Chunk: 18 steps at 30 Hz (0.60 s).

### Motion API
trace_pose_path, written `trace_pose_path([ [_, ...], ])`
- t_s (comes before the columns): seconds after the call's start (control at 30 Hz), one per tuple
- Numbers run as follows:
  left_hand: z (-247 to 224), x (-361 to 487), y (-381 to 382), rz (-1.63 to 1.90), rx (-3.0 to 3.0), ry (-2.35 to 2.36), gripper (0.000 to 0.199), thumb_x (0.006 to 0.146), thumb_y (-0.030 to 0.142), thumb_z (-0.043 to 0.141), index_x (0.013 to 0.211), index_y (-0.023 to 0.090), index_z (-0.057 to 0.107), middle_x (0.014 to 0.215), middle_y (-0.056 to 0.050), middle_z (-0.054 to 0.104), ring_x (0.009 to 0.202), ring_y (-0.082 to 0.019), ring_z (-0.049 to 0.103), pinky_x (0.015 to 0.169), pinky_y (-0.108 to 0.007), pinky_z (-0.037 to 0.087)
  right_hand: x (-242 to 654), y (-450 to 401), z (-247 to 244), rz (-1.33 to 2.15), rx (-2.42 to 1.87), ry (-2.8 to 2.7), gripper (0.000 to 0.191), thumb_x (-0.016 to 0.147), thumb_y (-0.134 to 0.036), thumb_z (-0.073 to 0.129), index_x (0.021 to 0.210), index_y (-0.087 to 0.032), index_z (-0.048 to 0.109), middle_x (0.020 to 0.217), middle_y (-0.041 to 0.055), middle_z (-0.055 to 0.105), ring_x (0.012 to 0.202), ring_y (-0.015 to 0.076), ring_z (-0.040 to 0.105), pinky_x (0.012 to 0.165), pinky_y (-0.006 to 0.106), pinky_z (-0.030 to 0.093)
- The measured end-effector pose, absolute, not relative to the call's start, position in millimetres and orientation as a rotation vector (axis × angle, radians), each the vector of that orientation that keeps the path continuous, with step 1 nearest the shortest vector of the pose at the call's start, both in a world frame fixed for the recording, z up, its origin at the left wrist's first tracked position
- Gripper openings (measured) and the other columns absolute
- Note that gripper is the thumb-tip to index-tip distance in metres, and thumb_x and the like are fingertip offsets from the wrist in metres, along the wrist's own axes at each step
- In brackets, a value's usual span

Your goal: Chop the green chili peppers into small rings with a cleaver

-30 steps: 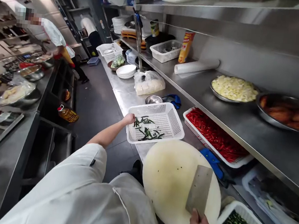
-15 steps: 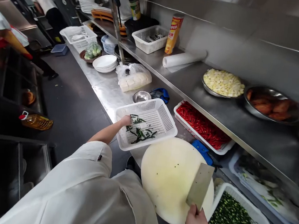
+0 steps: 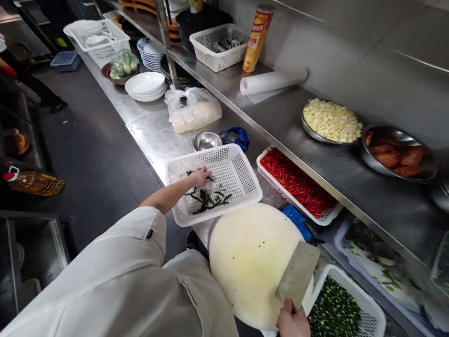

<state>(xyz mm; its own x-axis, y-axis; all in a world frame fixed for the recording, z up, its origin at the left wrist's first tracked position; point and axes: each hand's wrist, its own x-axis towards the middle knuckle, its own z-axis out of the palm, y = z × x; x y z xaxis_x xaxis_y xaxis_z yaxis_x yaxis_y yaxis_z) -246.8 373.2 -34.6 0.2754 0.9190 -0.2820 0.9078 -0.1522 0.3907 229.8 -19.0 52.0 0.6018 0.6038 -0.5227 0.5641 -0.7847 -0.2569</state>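
My left hand (image 3: 200, 177) is inside a white perforated basket (image 3: 242, 183), over dark green pepper strips (image 3: 210, 202) on its bottom. Its fingers are bent downward, and whether they grip any strips is too small to tell. My right hand (image 3: 294, 329) holds a cleaver (image 3: 298, 273) by its handle, the broad blade resting over the right side of a round pale cutting board (image 3: 253, 261). A few dark bits lie on the board. To the right of it, another white basket (image 3: 373, 323) holds chopped green pieces (image 3: 335, 319).
A basket of red peppers (image 3: 296, 183) sits under a steel shelf (image 3: 262, 111) carrying bowls, a film roll (image 3: 274, 81) and a snack can (image 3: 258, 39). Bagged white blocks (image 3: 195, 114) and a small steel bowl (image 3: 207, 141) stand behind the left basket. Another person's leg (image 3: 30, 78) shows far left.
My left hand has moved from the basket's left edge rightward, further over the strips. The cleaver stays in my right hand over the board. The view has shifted slightly.
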Motion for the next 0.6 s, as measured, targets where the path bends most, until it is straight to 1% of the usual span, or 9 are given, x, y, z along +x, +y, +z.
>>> trace_pose_path([
  [0.07, -32.1, -242.2, 373.5, 0.013, 2.06, 1.652, 0.044, 0.072, 0.019, 0.079, 0.115, 0.02, 0.07, 0.131, -0.013, 0.06, 0.104, -0.027, 0.064, 0.1, -0.037, 0.051, 229.3, -17.7, 52.8, 0.923, -2.763, -1.018, 0.044, 0.098, -0.055, 0.047, 0.104, -0.022, 0.075, 0.077, 0.013, 0.077, 0.082, 0.0355, 0.077, 0.075, 0.041, 0.057],
  [0.2, -14.4, -238.4, 377.5, 0.066, 2.041, 1.656, 0.02, 0.077, 0.015, 0.073, 0.097, 0.017, 0.07, 0.106, -0.01, 0.068, 0.097, -0.024, 0.063, 0.093, -0.031, 0.051, 227.5, -18.2, 53.6, 0.935, -2.765, -1.03, 0.046, 0.099, -0.053, 0.046, 0.105, -0.019, 0.076, 0.078, 0.0134, 0.077, 0.083, 0.0334, 0.076, 0.076, 0.039, 0.056],
  [0.27, -2.0, -231.3, 374.2, 0.124, 2.048, 1.632, 0.015, 0.081, 0.015, 0.069, 0.096, 0.017, 0.071, 0.101, -0.009, 0.07, 0.097, -0.023, 0.063, 0.091, -0.03, 0.05, 226.8, -19.3, 54.3, 0.956, -2.752, -0.995, 0.047, 0.099, -0.05, 0.043, 0.107, -0.017, 0.076, 0.078, 0.0139, 0.077, 0.085, 0.0337, 0.076, 0.078, 0.039, 0.056],
  [0.33, 9.6, -214.1, 361.0, 0.178, 2.063, 1.567, 0.012, 0.085, 0.018, 0.066, 0.096, 0.019, 0.071, 0.103, -0.007, 0.072, 0.097, -0.022, 0.064, 0.089, -0.028, 0.051, 226.8, -20.3, 54.6, 0.974, -2.734, -0.957, 0.049, 0.099, -0.05, 0.041, 0.109, -0.017, 0.076, 0.077, 0.0141, 0.077, 0.086, 0.034, 0.076, 0.078, 0.039, 0.055],
  [0.4, 17.6, -183.6, 335.5, 0.263, 2.075, 1.382, 0.01, 0.086, 0.021, 0.066, 0.095, 0.021, 0.071, 0.103, -0.003, 0.074, 0.096, -0.02, 0.066, 0.088, -0.027, 0.052, 227.8, -21.4, 53.9, 0.98, -2.719, -0.935, 0.05, 0.099, -0.051, 0.041, 0.11, -0.016, 0.075, 0.076, 0.0143, 0.077, 0.086, 0.0341, 0.076, 0.077, 0.039, 0.055],
  [0.5, 19.7, -117.1, 280.2, 0.464, 2.058, 0.841, 0.01, 0.081, 0.018, 0.072, 0.09, 0.022, 0.071, 0.099, -0.002, 0.074, 0.093, -0.019, 0.069, 0.086, -0.027, 0.053, 230.7, -22.7, 50.7, 0.967, -2.705, -0.936, 0.049, 0.098, -0.051, 0.042, 0.109, -0.016, 0.075, 0.074, 0.0143, 0.077, 0.085, 0.0343, 0.076, 0.076, 0.039, 0.054],
  [0.6, 14.5, -47.8, 226.9, 0.427, 2.144, 0.507, 0.014, 0.077, 0.013, 0.075, 0.087, 0.022, 0.07, 0.091, -0.004, 0.073, 0.093, -0.021, 0.07, 0.086, -0.028, 0.054, 233.8, -23.1, 47.2, 0.959, -2.703, -0.958, 0.049, 0.098, -0.051, 0.042, 0.107, -0.017, 0.076, 0.072, 0.0141, 0.076, 0.084, 0.0347, 0.075, 0.075, 0.039, 0.054],
])
